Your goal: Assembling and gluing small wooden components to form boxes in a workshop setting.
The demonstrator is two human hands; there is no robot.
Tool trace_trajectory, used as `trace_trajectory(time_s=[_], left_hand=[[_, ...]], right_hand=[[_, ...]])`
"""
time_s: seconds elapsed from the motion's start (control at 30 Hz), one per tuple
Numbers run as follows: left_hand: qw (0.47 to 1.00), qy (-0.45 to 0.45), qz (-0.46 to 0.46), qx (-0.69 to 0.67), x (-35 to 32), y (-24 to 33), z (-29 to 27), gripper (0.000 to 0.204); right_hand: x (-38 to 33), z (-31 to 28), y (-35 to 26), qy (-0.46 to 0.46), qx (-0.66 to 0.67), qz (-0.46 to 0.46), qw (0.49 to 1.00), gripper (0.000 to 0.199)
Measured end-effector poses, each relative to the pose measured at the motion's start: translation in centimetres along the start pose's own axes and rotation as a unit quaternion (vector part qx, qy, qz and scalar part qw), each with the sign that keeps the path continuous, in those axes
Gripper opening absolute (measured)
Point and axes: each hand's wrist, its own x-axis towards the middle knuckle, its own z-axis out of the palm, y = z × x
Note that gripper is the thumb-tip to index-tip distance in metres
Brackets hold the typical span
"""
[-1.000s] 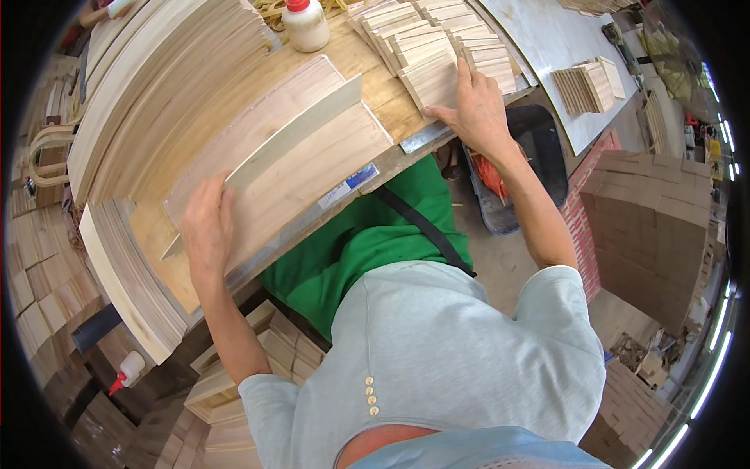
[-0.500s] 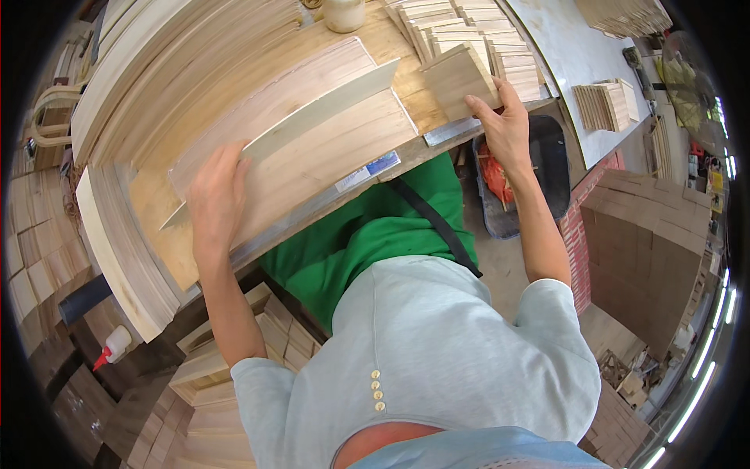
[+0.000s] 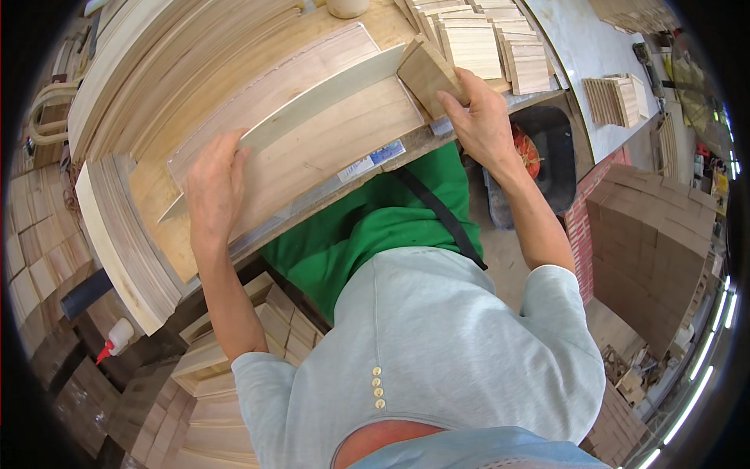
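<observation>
A long flat wooden panel (image 3: 336, 144) lies along the near edge of the bench. On its far side a long thin board (image 3: 328, 87) stands on edge. My left hand (image 3: 212, 187) is closed over the left part of this upright board, thumb on the near face. A small rectangular wooden panel (image 3: 426, 78) is pinched in my right hand (image 3: 486, 117), tilted, at the right end of the flat panel. Its far corner meets or nearly meets the upright board's end; exact contact cannot be told. A second flat panel (image 3: 266, 98) with a whitish line along its edge lies behind.
Long boards (image 3: 172, 78) are stacked at the back left, small panels (image 3: 473, 51) at the back right beside a pale jar (image 3: 348, 6). A black bin (image 3: 547, 156) stands below the bench's right end. A red-tipped bottle (image 3: 119, 336) is at lower left.
My right hand has moved left with the small panel, from beside the small stacks to the upright board's right end, turning the panel. My left hand stays nearly in place.
</observation>
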Motion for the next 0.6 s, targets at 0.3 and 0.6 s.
trace_trajectory(time_s=[0.3,0.6], left_hand=[[1.0,0.002,0.014,0.003,0.0,0.3,0.0,0.021],[1.0,-0.022,-0.003,0.003,0.1,0.4,0.0,0.027]], right_hand=[[-0.2,0.3,-1.8,-0.004,-0.009,-0.057,0.998,0.04],[-0.8,0.6,-0.7,-0.003,0.001,-0.123,0.992,0.043]])
